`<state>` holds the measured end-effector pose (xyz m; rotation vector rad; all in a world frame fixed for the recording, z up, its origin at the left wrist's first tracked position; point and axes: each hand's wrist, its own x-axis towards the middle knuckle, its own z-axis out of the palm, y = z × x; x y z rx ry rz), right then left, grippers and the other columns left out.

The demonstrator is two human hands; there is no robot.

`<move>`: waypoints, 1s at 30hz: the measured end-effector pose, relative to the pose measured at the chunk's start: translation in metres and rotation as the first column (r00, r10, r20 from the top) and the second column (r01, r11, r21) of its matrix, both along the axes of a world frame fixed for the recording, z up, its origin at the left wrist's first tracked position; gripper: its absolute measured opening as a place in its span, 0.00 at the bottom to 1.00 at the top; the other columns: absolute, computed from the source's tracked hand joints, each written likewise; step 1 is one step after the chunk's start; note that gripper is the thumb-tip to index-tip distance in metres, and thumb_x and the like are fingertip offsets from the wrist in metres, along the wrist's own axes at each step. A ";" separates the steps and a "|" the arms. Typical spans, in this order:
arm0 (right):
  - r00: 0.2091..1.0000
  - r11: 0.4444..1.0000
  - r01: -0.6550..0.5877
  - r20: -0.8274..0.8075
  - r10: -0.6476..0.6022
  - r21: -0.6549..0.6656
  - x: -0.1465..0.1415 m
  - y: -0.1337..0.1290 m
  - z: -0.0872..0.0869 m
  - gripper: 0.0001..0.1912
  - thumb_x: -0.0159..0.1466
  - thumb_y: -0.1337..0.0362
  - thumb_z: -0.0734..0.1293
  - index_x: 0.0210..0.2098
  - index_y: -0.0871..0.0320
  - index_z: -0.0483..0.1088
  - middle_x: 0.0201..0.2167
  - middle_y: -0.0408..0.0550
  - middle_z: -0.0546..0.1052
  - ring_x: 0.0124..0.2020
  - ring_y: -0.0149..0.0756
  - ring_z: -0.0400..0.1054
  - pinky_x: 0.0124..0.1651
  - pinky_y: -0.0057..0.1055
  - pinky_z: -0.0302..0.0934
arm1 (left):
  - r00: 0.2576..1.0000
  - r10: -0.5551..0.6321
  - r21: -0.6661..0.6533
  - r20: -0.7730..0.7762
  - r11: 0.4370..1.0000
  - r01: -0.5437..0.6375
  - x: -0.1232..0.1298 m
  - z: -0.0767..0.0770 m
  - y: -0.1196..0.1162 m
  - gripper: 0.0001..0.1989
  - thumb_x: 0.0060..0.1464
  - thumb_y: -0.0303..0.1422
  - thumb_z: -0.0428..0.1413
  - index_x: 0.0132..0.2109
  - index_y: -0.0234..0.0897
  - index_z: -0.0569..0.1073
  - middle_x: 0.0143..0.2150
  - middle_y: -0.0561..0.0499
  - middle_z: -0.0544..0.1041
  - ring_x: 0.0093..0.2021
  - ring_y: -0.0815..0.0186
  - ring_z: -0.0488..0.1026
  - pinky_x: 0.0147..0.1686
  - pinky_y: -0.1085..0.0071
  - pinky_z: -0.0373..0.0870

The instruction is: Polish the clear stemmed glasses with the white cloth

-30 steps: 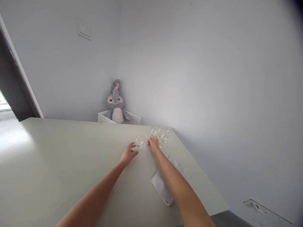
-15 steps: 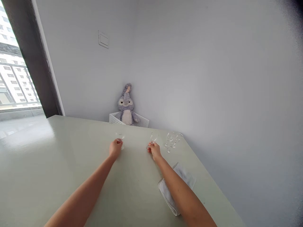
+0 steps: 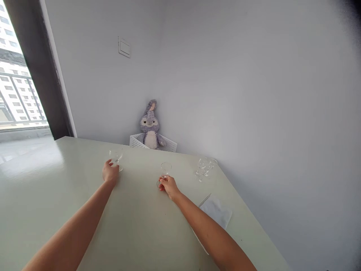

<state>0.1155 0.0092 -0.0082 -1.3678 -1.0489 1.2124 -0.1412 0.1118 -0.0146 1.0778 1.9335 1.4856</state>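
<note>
My left hand [image 3: 110,172] is beside a clear stemmed glass [image 3: 115,154] towards the far left of the table. Its thumb and fingers are apart around the stem, and the foot of the glass appears to rest on the table. Near the middle, my right hand [image 3: 169,186] pinches the stem of a second clear stemmed glass [image 3: 166,166]. That one has its bowl up and leans slightly, its foot showing left of my fingers. Several more clear glasses [image 3: 203,167] are grouped at the table's far right corner, overlapping one another.
A folded grey-white cloth [image 3: 216,211] lies on the pale green table [image 3: 141,229], partly under my right forearm. Beyond the far edge, a plush rabbit [image 3: 150,128] sits in a white perforated basket [image 3: 170,145]. Walls meet behind it, and a window opening is at left.
My left hand and its glass have moved left, and the fingers have loosened from the stem. The right hand has carried its glass left and a little nearer to me.
</note>
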 end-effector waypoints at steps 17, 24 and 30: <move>0.725 0.730 0.683 -0.133 -0.676 0.013 0.149 -0.037 -0.008 0.15 0.49 0.69 0.61 0.37 0.56 0.57 0.24 0.37 0.64 0.18 0.23 0.61 0.20 0.21 0.58 | 0.884 -0.359 0.001 0.299 0.927 0.376 0.057 0.005 -0.099 0.19 0.39 0.27 0.51 0.43 0.40 0.66 0.47 0.46 0.71 0.28 0.70 0.70 0.21 0.76 0.63; 0.760 0.780 0.625 -0.206 -0.617 -0.030 0.178 -0.019 -0.013 0.21 0.43 0.72 0.66 0.36 0.54 0.58 0.27 0.39 0.67 0.24 0.30 0.69 0.25 0.25 0.65 | 0.719 -0.646 -0.106 0.258 0.720 0.686 0.101 0.012 -0.114 0.27 0.42 0.30 0.53 0.52 0.43 0.61 0.52 0.44 0.68 0.27 0.72 0.70 0.19 0.77 0.59; 0.795 0.814 0.578 -0.184 -0.578 -0.059 0.165 -0.009 -0.018 0.19 0.42 0.71 0.68 0.33 0.56 0.59 0.23 0.36 0.66 0.18 0.26 0.66 0.20 0.22 0.62 | 0.725 -0.652 -0.091 0.221 0.727 0.681 0.105 0.008 -0.105 0.15 0.43 0.37 0.54 0.40 0.38 0.71 0.32 0.50 0.73 0.26 0.71 0.69 0.22 0.76 0.61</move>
